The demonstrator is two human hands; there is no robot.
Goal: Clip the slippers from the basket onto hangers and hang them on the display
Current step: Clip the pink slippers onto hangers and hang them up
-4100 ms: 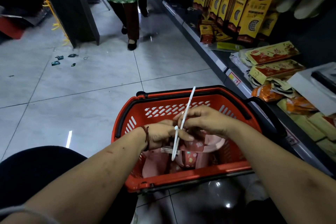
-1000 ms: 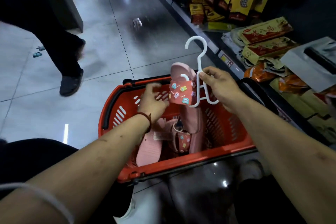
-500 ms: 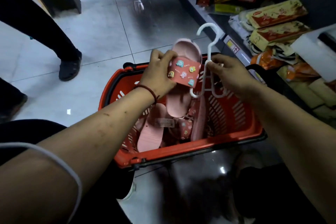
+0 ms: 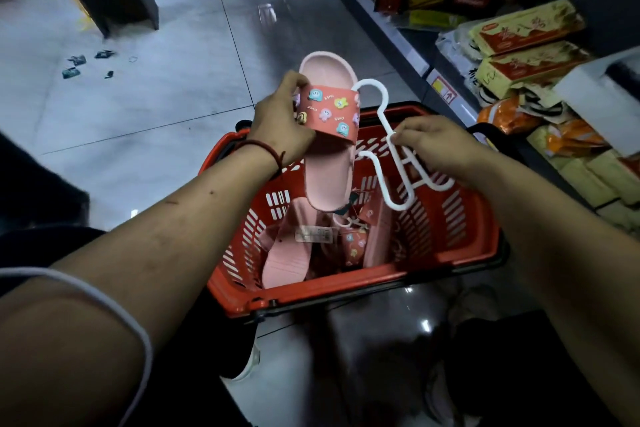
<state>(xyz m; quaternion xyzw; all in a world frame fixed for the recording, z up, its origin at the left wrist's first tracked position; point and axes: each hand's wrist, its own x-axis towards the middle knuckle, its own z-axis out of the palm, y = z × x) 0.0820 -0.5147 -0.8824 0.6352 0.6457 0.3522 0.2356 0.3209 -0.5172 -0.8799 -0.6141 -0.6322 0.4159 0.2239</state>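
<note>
Left hand fingers curled round one slipper, right hand pinching one hanger, one basket 6 o'clock, open floor 10 o'clock

Dim shop light, ceiling glare on glossy floor tiles, wide-angle edge bending, dark lower corners

I held the slipper in my left hand above the far half of the basket. The hanger in my right hand was just to the right of it, its hook next to the slipper's strap. The basket stood on the floor in front of me, below both hands, with other slippers lying inside it, and to its right ran the shelf with packets on it.
</note>
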